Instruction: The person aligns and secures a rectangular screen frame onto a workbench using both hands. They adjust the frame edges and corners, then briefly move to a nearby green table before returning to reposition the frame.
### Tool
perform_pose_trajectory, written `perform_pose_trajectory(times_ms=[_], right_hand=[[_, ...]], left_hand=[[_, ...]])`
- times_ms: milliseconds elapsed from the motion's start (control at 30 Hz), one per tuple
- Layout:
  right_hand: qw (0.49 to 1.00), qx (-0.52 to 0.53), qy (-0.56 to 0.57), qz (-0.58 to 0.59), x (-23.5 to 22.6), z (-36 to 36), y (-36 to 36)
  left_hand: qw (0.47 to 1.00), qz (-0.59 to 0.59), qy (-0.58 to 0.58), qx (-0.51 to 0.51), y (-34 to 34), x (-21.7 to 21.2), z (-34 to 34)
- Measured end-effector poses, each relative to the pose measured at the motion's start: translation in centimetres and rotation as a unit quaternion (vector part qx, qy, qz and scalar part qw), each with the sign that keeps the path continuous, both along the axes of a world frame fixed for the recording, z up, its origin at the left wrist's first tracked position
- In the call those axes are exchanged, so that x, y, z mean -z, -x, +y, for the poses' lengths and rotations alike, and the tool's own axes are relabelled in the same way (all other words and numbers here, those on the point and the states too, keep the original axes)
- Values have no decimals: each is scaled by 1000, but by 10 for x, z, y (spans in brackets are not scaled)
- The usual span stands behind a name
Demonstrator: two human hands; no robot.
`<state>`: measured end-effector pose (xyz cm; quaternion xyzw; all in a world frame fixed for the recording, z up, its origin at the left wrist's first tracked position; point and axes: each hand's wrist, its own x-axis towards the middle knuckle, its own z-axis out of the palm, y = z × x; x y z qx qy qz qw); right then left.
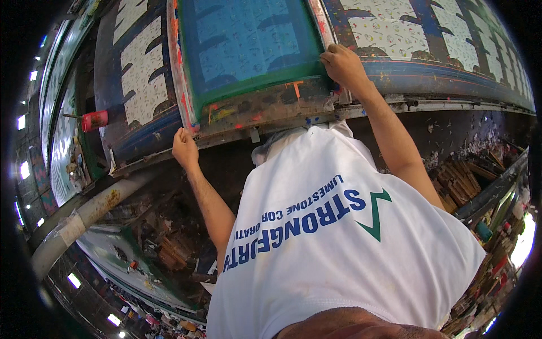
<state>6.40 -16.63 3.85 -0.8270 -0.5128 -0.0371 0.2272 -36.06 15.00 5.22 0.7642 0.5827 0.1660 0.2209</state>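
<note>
A screen printing frame [180,73] with blue mesh and a green border lies on the long printing table in front of me. Its rails and near end are smeared with orange, red and dark ink. My left hand [185,148] is closed on the frame's near left corner, at the table edge. Farther up, my right hand [343,65] has its fingers curled over the right rail near the near right corner. Pale cloth pieces with a small print [144,79] lie on the table left of the frame, and similar printed pieces [385,37] lie to its right.
A red pot [95,120] with a stick stands at the left. A thick pale pipe [101,200] runs below the table's left part. Wood scraps [460,183] are heaped at the lower right. A metal rail [429,104] follows the table's near edge.
</note>
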Motion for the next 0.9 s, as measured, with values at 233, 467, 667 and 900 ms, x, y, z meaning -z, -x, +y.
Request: perform_pose_trajectory(times_ms=[233,467,667,900], right_hand=[[989,-93,99,-58,2,23,-13],[968,-106,190,-124,6,40,-13],[991,13,131,15,-9,39,-12],[966,187,69,165,-42,-38,-4]], left_hand=[[999,-36,-7,-28,-4,-4,-10],[998,-50,4,-23,3,0,-13],[1000,-5,21,-18,4,-3,-12],[999,-36,-21,-3,5,0,-8]])
